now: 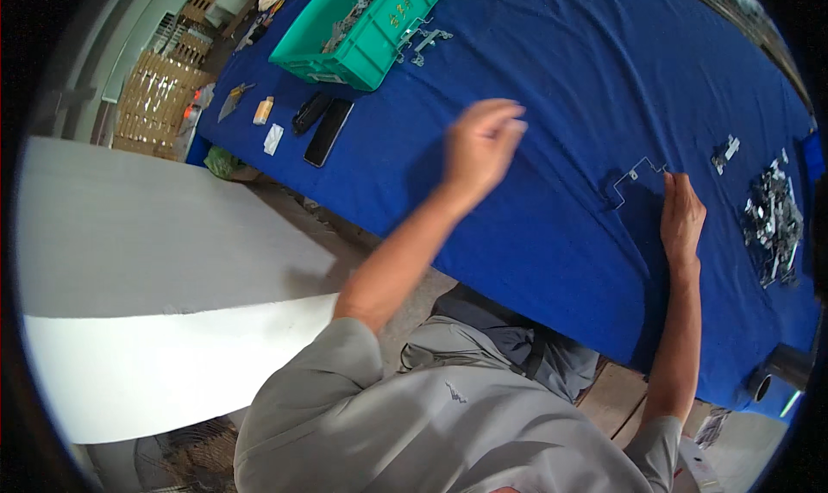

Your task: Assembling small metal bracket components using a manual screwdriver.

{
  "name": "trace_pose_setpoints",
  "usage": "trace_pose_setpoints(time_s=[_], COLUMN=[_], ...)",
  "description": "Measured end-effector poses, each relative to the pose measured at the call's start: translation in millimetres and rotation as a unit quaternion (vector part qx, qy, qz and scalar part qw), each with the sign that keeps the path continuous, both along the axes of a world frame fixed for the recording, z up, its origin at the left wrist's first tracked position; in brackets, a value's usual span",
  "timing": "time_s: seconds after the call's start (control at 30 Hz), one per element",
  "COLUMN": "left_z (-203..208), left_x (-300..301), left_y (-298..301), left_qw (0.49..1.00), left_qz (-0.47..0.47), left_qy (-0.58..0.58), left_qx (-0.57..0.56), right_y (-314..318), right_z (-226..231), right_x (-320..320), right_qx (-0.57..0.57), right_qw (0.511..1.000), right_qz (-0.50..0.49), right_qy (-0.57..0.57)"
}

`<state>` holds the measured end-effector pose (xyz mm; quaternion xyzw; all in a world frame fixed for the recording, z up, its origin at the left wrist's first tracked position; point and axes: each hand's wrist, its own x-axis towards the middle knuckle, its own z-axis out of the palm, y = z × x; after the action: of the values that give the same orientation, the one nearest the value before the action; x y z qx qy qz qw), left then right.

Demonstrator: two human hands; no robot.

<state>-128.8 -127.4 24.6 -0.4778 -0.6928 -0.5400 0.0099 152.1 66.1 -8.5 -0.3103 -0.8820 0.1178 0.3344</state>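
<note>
A thin metal wire bracket (634,175), bent in several steps, is pinched at its right end by my right hand (683,217). It is over the blue cloth, right of the middle. My left hand (481,152) is over the middle of the cloth, apart from the bracket. Its fingers are curled in, with thumb and index tips close together, and motion blurs it a little. Whatever it holds, if anything, I cannot make out. Beyond my right hand lie a few small metal pieces (726,154), with a heap of metal parts (774,221) at the far right.
A green plastic crate (379,49) with metal parts inside stands at the back left, several brackets (423,44) beside it. A black phone (329,133), a dark case (310,112) and a small orange-and-white box (263,111) lie left of it. A dark tube (761,384) is at the lower right.
</note>
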Motion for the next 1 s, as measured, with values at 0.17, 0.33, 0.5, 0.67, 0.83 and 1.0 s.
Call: trace_pose_setpoints(time_s=[0.17, 0.33, 0.5, 0.67, 0.83, 1.0], left_z=[-7, -12, -7, -3, 3, -5], left_x=[-169, -229, -237, -233, -235, -176], left_y=[-149, -205, -204, -195, -203, -175], left_qw=[0.903, 0.815, 0.838, 0.829, 0.832, 0.875], left_qz=[0.257, 0.362, 0.336, 0.356, 0.356, 0.302], left_qy=[0.286, 0.229, 0.104, 0.108, 0.1, 0.292], left_qx=[-0.191, -0.39, -0.417, -0.418, -0.413, -0.239], right_y=[2, 3, 3, 1, 1, 0], right_z=[4, 2, -4, -1, 2, 7], right_x=[-7, -4, -5, -6, -4, -6], right_qx=[0.004, 0.0, -0.011, -0.004, -0.021, -0.051], right_qw=[0.999, 0.999, 0.999, 0.999, 0.999, 0.996], right_qz=[0.036, 0.035, 0.022, 0.022, 0.031, 0.045], right_qy=[0.027, 0.038, 0.034, 0.029, 0.035, 0.061])
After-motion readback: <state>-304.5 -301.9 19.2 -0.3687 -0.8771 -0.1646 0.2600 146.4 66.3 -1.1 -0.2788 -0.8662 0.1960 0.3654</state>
